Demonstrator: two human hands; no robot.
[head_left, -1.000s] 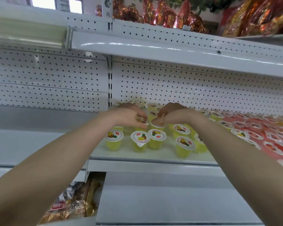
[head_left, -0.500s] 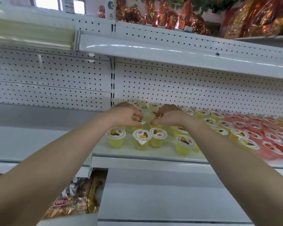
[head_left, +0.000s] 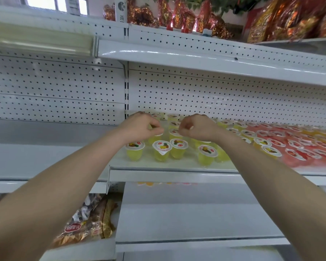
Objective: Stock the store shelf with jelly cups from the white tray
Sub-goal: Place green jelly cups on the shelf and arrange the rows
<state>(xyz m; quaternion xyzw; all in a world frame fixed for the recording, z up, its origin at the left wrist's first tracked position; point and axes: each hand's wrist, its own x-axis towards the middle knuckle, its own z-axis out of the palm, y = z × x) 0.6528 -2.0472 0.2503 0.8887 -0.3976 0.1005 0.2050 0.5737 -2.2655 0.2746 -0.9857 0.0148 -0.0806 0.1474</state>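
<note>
Several yellow jelly cups point(head_left: 178, 150) with white fruit-print lids stand in rows on the white shelf point(head_left: 177, 176). Over the second row, my left hand point(head_left: 141, 127) has its fingers curled down onto the lid of a yellow cup point(head_left: 154, 138). My right hand point(head_left: 198, 127) is close beside it, fingertips curled at the rim of another yellow cup point(head_left: 174, 132). Both cups stand on the shelf and are largely hidden by the hands. The white tray is not in view.
Red jelly cups point(head_left: 299, 149) and orange ones point(head_left: 324, 134) fill the shelf to the right. A pegboard back wall point(head_left: 215, 98) and an upper shelf lip point(head_left: 196, 57) close the space above. Red-gold packages point(head_left: 177, 16) sit on top. Snack bags point(head_left: 88, 227) lie lower left.
My hands have drawn slightly apart while staying over the second row of yellow cups. The view has tilted up a little. The cups have not shifted noticeably.
</note>
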